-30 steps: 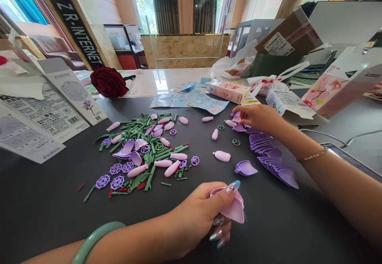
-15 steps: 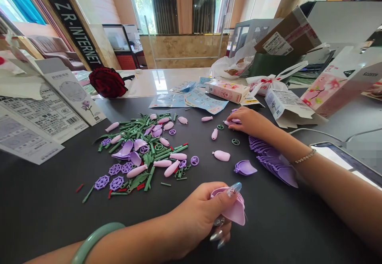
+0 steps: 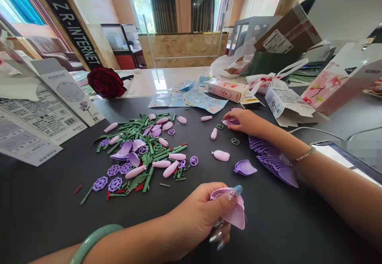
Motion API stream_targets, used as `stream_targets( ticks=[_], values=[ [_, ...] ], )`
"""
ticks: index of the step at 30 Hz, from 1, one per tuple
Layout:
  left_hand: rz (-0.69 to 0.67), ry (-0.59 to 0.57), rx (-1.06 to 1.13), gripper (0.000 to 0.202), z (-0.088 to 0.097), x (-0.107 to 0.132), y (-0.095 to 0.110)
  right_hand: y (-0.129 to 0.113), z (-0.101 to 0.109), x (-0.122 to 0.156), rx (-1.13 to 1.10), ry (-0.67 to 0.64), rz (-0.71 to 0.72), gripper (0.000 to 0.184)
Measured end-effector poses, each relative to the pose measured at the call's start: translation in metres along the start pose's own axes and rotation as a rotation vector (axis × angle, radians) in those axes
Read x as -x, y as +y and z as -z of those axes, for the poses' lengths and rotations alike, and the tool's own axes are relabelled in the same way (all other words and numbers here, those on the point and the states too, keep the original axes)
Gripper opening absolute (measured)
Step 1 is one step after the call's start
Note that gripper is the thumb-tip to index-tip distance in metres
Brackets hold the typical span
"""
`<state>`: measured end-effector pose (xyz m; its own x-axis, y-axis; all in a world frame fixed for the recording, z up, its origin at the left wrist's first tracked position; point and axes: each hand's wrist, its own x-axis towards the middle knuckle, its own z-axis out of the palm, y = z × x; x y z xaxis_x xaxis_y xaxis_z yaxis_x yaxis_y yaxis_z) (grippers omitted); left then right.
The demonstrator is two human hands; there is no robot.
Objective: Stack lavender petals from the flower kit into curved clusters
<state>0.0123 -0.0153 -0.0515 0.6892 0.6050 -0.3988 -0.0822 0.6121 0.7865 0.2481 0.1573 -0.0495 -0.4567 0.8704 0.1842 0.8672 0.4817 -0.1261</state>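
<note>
petals, lilac plastic (image 3: 235,215), gripped firmly in left hand (image 3: 193,216); right hand (image 3: 241,121) half-curled, fingertips on pale pink bud (image 3: 227,123), grip unclear, above dark worktop (image 3: 53,220).

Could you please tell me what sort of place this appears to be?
Probably an internet business's front office: a tall sign reads "DZ R-INTERNET", a brown sofa stands beyond, and a cardboard parcel sits among bags.

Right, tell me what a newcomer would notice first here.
A heap of lilac and green plastic flower parts fills the middle of the dark table, with a fanned stack of lilac petals to its right. A dark red rose sits beyond it, and the left hand grips curved petals at the front.
</note>
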Motion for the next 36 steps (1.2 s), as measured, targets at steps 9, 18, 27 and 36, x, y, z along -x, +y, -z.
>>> stream_targets(
  ticks=[9,18,27,36],
  values=[
    [-0.022,-0.037,-0.036,0.054,0.004,-0.003,-0.002,-0.007,0.006,0.002,-0.025,0.018,0.030,0.020],
    [0.018,0.017,-0.019,0.062,0.002,-0.001,-0.003,-0.008,0.016,0.007,-0.018,0.035,-0.032,0.023],
    [-0.033,0.008,0.068,0.062,0.000,-0.001,-0.002,-0.027,0.045,0.009,-0.153,0.242,-0.132,0.015],
    [-0.038,0.001,0.209,0.052,0.001,0.002,-0.001,-0.101,0.086,0.035,-0.531,0.136,0.064,0.015]
  ],
)
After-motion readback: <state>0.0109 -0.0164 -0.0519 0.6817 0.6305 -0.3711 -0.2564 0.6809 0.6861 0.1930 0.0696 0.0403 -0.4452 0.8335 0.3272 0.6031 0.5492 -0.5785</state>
